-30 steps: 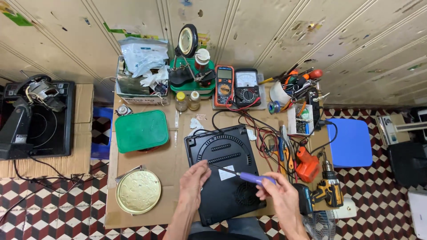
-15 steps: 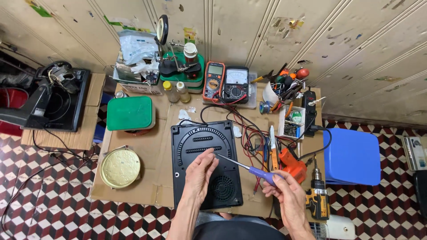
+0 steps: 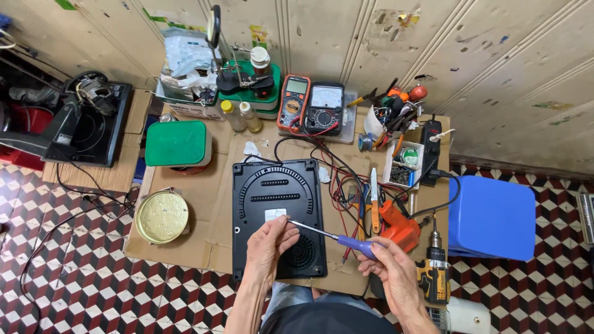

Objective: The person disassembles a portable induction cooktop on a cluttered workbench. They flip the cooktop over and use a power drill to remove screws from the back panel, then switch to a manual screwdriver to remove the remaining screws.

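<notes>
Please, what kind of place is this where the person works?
Probably a small electronics repair workshop. Two multimeters, an orange one and a black one, stand by the wall, a black plastic appliance base lies on the cardboard-covered low table, and the right hand holds a purple-handled screwdriver.

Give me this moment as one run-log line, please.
left hand: resting on black appliance base | right hand: holding purple-handled screwdriver, tip by left fingers

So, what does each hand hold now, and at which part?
The right hand holds a screwdriver by its purple handle. The left hand holds nothing; it rests on the black appliance, fingers by the screwdriver's tip.
</notes>
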